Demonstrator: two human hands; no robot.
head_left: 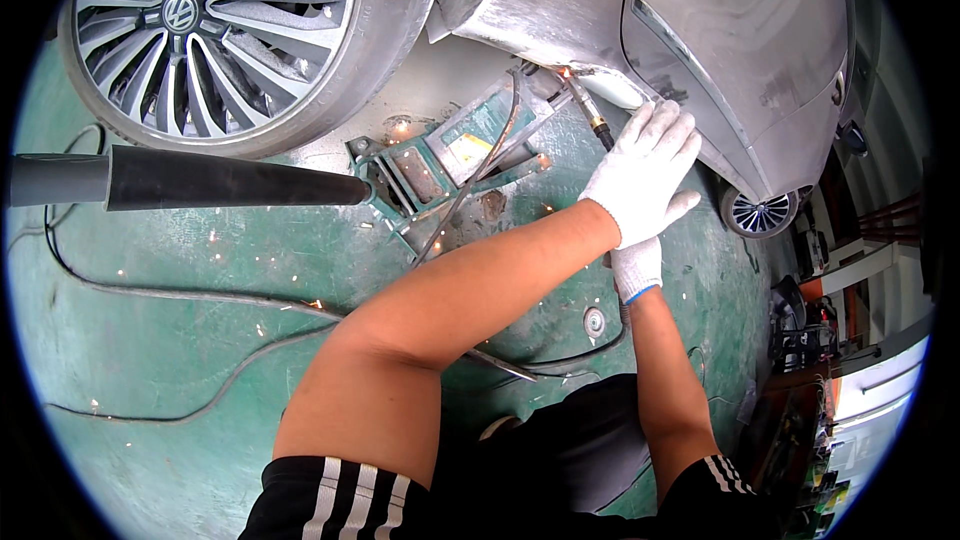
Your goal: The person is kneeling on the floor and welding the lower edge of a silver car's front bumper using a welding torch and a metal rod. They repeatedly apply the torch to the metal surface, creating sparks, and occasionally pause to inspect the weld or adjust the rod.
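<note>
My left hand (650, 165), in a white knitted glove, reaches across with its fingers stretched out flat beside the lower edge of a silver car body (570, 10). Below it, my right hand (635, 268), also white-gloved, is mostly covered by the left; its fingers are hidden. A welding torch (590, 112) extends from behind the gloves toward the car's sill, with an orange glow at its tip. The torch's cable (600, 348) comes out below my right hand, which is closed around the torch's hidden rear part. Sparks are scattered over the floor.
A green floor jack (415, 175) stands beneath the sill, its long black handle (235, 180) stretching left. A large car wheel (390, 50) fills the upper left. Cables (200, 292) snake over the green floor (150, 350). A small round disc (594, 322) lies near my right forearm.
</note>
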